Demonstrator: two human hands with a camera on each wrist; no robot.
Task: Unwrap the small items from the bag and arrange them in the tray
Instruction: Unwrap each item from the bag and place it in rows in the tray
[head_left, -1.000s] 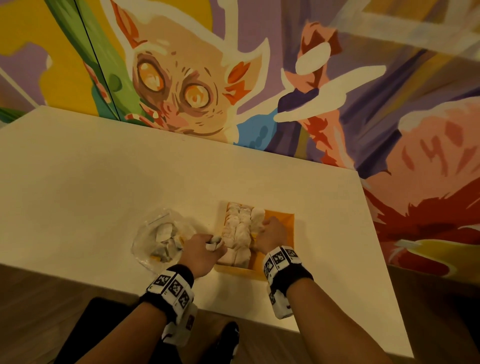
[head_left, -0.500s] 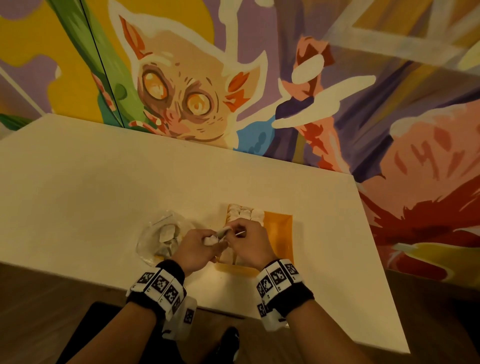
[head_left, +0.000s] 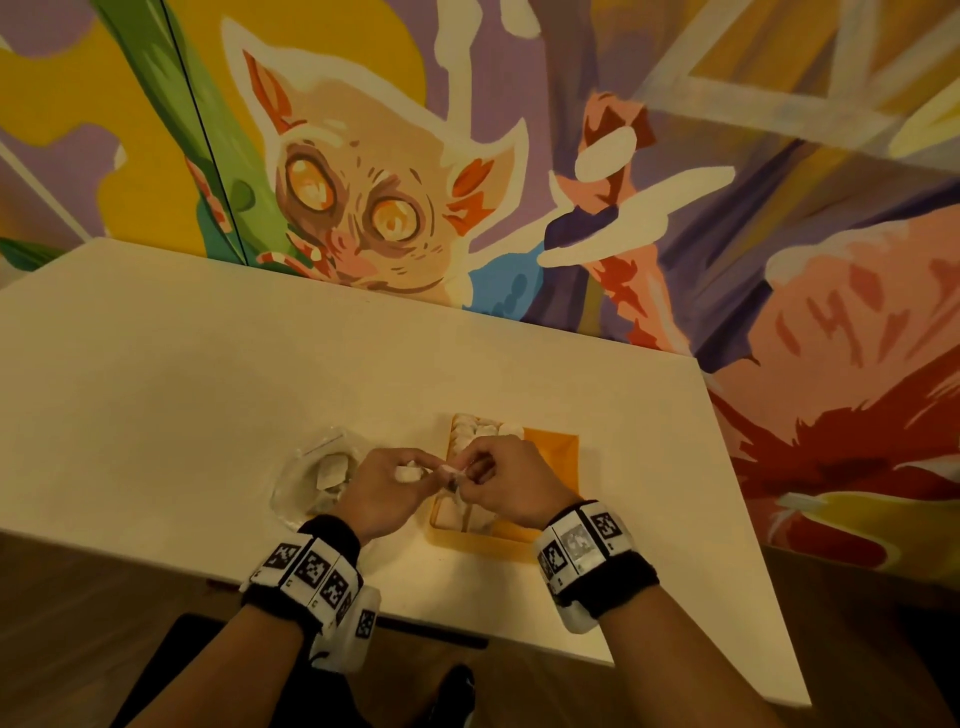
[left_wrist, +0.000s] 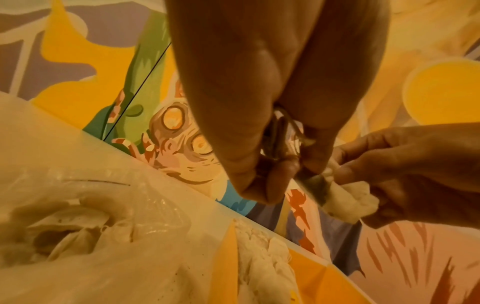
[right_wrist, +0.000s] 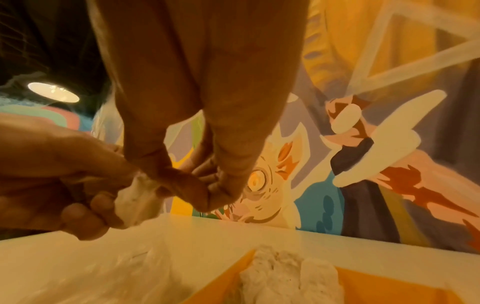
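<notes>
Both hands meet just above the near-left part of the orange tray (head_left: 558, 452). Between them is one small white wrapped item (head_left: 409, 473) (left_wrist: 348, 197) (right_wrist: 135, 197). My left hand (head_left: 415, 467) (left_wrist: 280, 160) pinches it together with crinkled clear wrapper. My right hand (head_left: 467, 470) (right_wrist: 205, 185) pinches its other end with thumb and fingers. Several unwrapped white items (head_left: 480, 428) (right_wrist: 285, 271) lie in rows along the tray's left side. The clear plastic bag (head_left: 311, 483) (left_wrist: 91, 236) lies left of the tray with more wrapped pieces inside.
The white table (head_left: 208, 389) carries only the bag and tray, both near its front edge. A painted mural wall stands right behind the table's far edge. The tray's right half shows bare orange. Brown floor lies below the front edge.
My right hand has left the items in the tray and come over to the piece in my left hand. Both hands now hold that piece a little higher.
</notes>
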